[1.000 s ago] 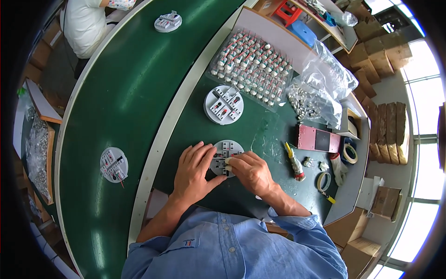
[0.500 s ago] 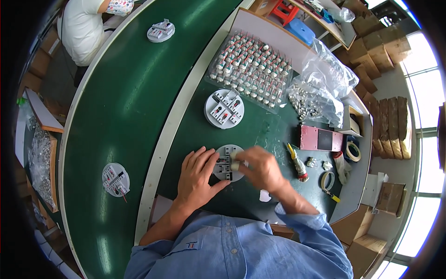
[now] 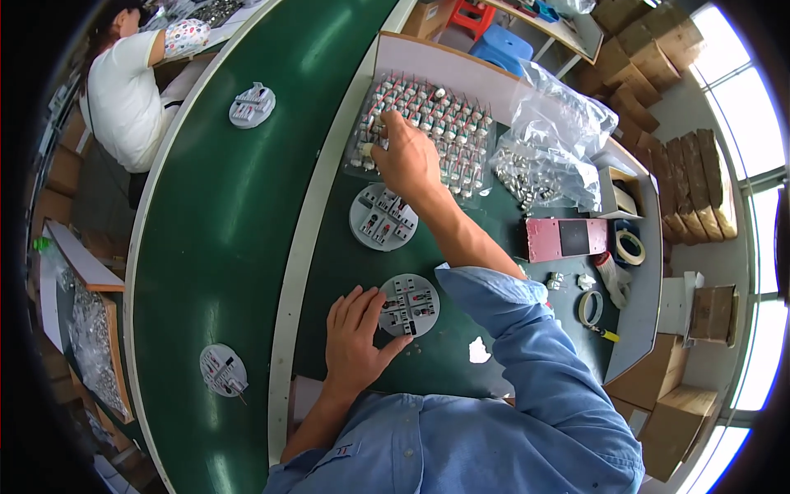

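Note:
On the green bench, a round white disc (image 3: 409, 306) carries raised white blocks and small red and black parts. My left hand (image 3: 355, 336) holds this disc at its left and lower rim, between thumb and index finger. Beyond it, my right hand (image 3: 405, 156) reaches over the near left part of a clear tray (image 3: 355, 171) of small white-and-metal parts with red wires. Its thumb and index finger are apart, with pale covers on the fingertips; the other fingertips are hidden. A second white disc (image 3: 383, 217) lies below my right wrist.
Left of the bench runs a green conveyor (image 3: 247, 214), bearing a disc far off (image 3: 252, 105) and another nearby (image 3: 223, 370). A person (image 3: 127, 103) sits beyond. On the right lie a plastic bag (image 3: 559, 123) of metal parts, a pink-red block (image 3: 568, 240) and tape (image 3: 590, 308).
My right hand has left the near disc and moved forward to the tray of wired parts. My left hand stays at the disc's rim. The whole view has shifted a little.

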{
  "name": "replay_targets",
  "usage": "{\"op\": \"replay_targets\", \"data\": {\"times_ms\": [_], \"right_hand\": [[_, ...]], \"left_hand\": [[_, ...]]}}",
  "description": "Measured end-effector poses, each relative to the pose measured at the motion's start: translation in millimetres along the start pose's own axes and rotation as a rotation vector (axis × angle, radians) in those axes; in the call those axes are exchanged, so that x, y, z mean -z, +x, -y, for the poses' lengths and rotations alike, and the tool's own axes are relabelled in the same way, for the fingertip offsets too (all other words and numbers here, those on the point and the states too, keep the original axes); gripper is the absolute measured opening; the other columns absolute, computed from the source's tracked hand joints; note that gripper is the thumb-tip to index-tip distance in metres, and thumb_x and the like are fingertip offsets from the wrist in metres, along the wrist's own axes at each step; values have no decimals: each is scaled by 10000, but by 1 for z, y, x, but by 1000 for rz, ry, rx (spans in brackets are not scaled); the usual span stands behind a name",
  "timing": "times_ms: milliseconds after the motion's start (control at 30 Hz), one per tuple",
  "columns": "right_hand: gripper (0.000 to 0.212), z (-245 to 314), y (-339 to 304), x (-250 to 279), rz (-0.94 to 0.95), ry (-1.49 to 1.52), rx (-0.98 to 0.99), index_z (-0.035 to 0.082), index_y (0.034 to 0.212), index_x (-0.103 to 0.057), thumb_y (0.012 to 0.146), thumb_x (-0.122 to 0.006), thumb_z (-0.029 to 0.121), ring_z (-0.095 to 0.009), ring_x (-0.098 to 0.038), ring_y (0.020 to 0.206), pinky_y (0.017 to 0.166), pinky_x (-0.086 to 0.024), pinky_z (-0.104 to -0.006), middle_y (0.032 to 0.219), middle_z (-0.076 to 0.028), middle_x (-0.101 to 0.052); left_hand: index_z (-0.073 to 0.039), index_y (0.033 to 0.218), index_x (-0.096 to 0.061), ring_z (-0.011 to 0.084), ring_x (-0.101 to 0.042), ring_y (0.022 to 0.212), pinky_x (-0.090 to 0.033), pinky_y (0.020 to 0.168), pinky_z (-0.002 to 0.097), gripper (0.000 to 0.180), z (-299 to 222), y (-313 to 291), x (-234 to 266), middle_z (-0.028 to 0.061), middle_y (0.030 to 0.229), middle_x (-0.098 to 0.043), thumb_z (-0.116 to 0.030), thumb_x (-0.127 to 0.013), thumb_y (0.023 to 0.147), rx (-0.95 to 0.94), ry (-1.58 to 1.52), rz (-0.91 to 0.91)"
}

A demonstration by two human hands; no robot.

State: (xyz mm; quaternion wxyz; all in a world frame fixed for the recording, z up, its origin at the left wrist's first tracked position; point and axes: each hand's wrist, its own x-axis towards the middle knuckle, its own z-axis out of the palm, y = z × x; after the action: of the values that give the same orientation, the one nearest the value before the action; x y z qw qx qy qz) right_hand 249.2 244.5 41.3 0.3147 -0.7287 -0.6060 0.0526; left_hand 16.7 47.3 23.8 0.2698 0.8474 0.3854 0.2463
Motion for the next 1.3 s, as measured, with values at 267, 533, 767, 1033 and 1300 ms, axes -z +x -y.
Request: {"op": "replay_targets", "data": {"times_ms": [267, 533, 767, 1033, 1300], "right_hand": [[587, 11, -12, 21, -26, 133, -49, 52, 1378, -548, 813, -708, 48, -347, -718, 857, 772, -563, -455, 1020, -132, -740], [587, -24, -154, 117, 13, 89, -58, 53, 1346, -572, 776, -708, 23, -334, -689, 834, 765, -557, -448, 980, -124, -707], [514, -70, -228, 119, 52, 2, -7, 63, 1324, -603, 821, -705, 28, -343, -665, 973, 876, -549, -420, 1108, -138, -679], [434, -62, -265, 106, -97, -28, -216, 62, 1255, -661, 828, -734, 43, -352, -658, 1001, 902, -541, -423, 1154, -125, -677], [407, -48, -248, 138, -8, 99, -259, 27, 1214, -750, 817, -727, -61, -257, -697, 829, 780, -574, -360, 1014, -89, -761]], "left_hand": [[1, 1416, -604, 385, -562, 1360, -384, 1191, 532, 756, 1, -3, -1, 154, 1431, -626, -370, -874, 815, -27, 28, -36], [-16, 1465, -580, 411, -545, 1379, -393, 1194, 546, 789, 2, -9, -5, 161, 1467, -602, -349, -883, 817, -18, 73, -14], [-30, 1496, -565, 415, -524, 1409, -383, 1208, 540, 771, 8, -4, -14, 163, 1499, -589, -322, -858, 845, -86, 87, 12], [-34, 1506, -562, 415, -518, 1414, -386, 1206, 533, 761, 5, -7, -16, 161, 1511, -585, -315, -845, 858, -79, 86, -12], [1, 1511, -528, 384, -571, 1366, -402, 1190, 502, 873, -3, -2, -10, 172, 1456, -631, -232, -906, 759, -75, -50, -104]]}}
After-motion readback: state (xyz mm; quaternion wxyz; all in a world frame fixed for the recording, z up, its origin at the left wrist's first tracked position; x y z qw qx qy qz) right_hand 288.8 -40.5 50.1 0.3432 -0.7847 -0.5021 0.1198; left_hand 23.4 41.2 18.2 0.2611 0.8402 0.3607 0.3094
